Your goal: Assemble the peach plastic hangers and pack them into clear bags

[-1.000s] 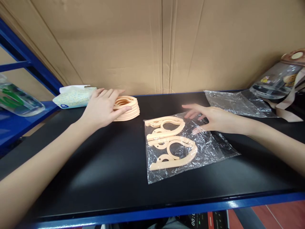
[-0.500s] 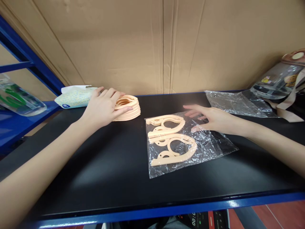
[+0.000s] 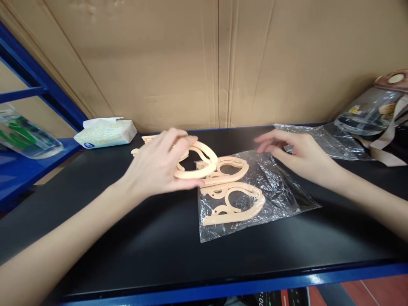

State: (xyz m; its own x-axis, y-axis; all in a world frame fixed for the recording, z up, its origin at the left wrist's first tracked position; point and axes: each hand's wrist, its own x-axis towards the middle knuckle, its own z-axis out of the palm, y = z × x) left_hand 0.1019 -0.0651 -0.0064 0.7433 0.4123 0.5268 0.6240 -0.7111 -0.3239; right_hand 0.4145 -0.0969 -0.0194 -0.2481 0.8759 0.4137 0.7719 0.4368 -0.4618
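Observation:
My left hand (image 3: 159, 165) holds a peach plastic hook-shaped piece (image 3: 204, 161) just left of a clear plastic bag (image 3: 280, 191) lying on the black table (image 3: 127, 238). Two more peach pieces (image 3: 236, 199) lie inside that bag. Behind my left hand, the rest of the peach stack (image 3: 146, 140) is mostly hidden. At the bag's far upper edge, my right hand (image 3: 296, 153) lifts the film with its fingertips.
A tissue pack (image 3: 105, 132) sits at the back left beside a blue shelf frame (image 3: 38, 85). More clear bags (image 3: 321, 140) and a clear container with a brown strap (image 3: 376, 110) lie at the back right. Cardboard (image 3: 216, 59) walls the rear.
My left hand left the stack and carried one peach piece rightward to the bag. My right hand rose from pressing the bag flat to pinching its upper edge.

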